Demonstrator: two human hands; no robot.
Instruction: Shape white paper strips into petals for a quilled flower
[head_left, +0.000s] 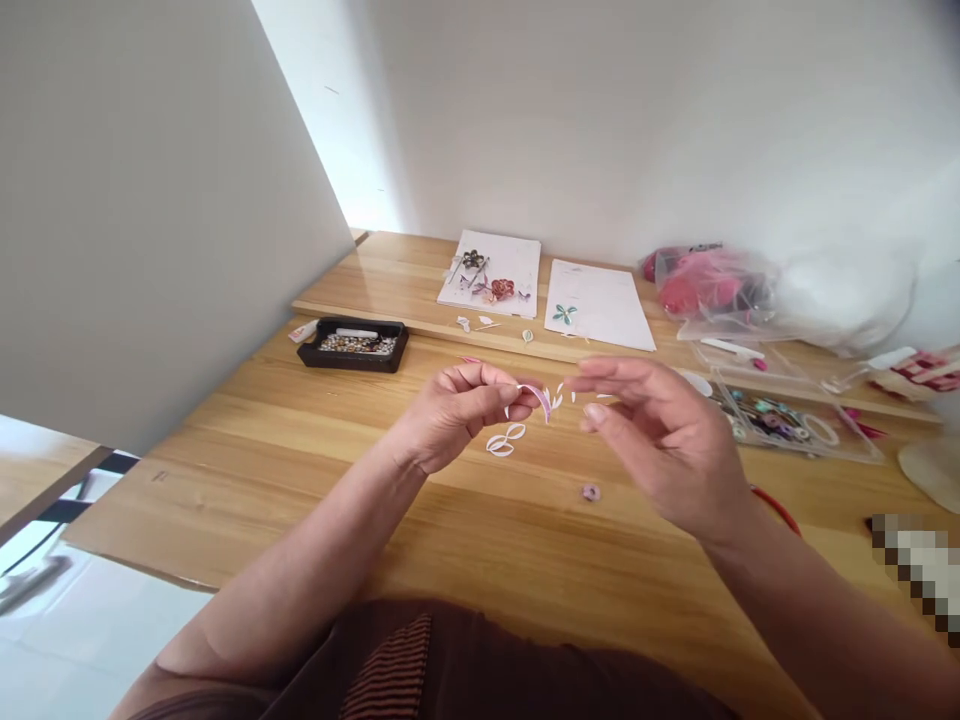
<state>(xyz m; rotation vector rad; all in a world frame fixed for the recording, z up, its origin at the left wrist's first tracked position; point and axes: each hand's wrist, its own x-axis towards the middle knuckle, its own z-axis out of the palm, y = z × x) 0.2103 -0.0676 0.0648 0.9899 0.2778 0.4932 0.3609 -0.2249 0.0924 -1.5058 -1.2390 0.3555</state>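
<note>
Mid-frame, your left hand (459, 405) pinches a purple strip (538, 395); your right hand (667, 440) gapes, apparently bare. Squeezing harder could crease the strip.

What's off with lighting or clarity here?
Head view: bright band on the wall beside the grey panel; head view: floor looks overexposed, lower left; head view: pixelated patch, lower right; head view: purple strip in left hand, too small to judge focus.

Tray (349, 362) sitting left on desktop (480, 540), paper sheets (604, 310) lying centrally on rear ledge (390, 275), box (851, 440) resting right, bags (712, 285) lying behind it.
</note>
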